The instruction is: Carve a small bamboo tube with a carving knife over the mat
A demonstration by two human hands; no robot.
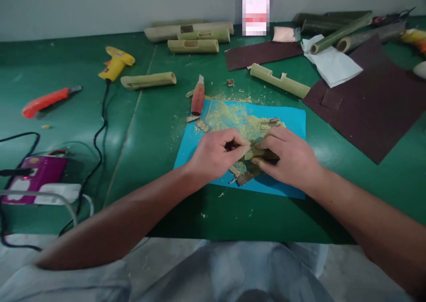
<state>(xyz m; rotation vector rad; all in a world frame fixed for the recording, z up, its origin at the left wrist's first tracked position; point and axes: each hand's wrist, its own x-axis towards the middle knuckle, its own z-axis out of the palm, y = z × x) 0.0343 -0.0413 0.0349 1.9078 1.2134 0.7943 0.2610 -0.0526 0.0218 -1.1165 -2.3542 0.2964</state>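
Note:
Over a blue sheet [291,120], my right hand [288,155] grips a short piece of bamboo [255,152] between thumb and fingers. My left hand [218,153] is closed in a pinch at the left end of that piece; whatever is between its fingertips is too small to tell. Pale shavings [241,120] cover the middle of the sheet. Below the hands lies a brown bamboo scrap [245,177]. A knife with a reddish wooden handle [198,98] rests just beyond the sheet's upper left edge, blade pointing away.
On the green table [140,129] are a yellow glue gun [116,64], a red utility knife [49,101] and a purple power strip [49,171] with cables. Cut bamboo tubes [193,46] line the back. Dark sandpaper [372,111], a white tissue [336,64] and a notched bamboo tube [279,81] lie right.

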